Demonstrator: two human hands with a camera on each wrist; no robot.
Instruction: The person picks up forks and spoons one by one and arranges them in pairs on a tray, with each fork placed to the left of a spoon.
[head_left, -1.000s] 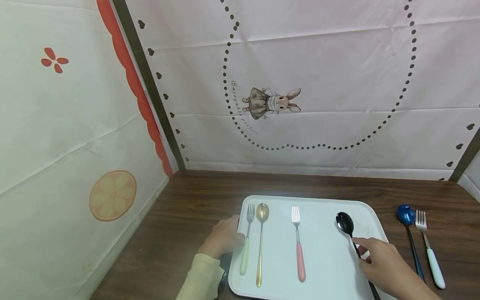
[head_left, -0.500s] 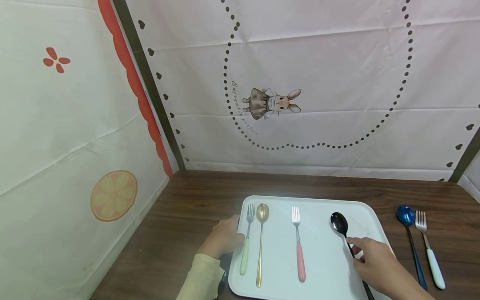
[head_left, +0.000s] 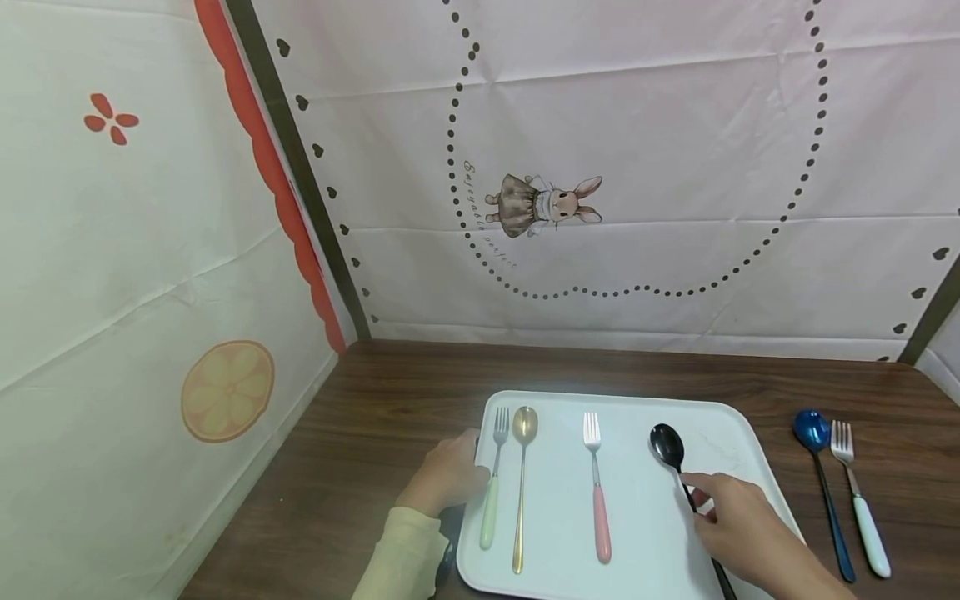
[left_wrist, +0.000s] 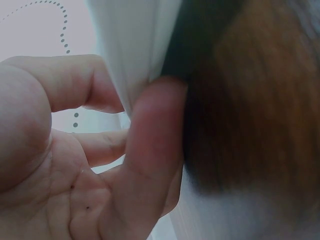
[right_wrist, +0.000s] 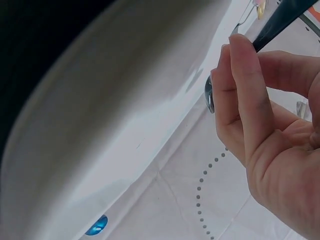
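Note:
A white tray lies on the table, and my left hand grips its left rim, thumb on one face and fingers on the other in the left wrist view. On the tray rest a green-handled fork, a gold spoon and a pink-handled fork, side by side. My right hand pinches the handle of a black spoon over the tray's right part. In the right wrist view the black handle passes between thumb and fingertips. Whether the spoon touches the tray I cannot tell.
Right of the tray, on the wooden table, lie a blue spoon with a dark handle and a white-handled fork. A printed cloth wall stands behind the table, and another cloth hangs along the left.
My right hand has shifted left with the black spoon, bringing it nearer the pink-handled fork. The left hand stays at the tray's left rim.

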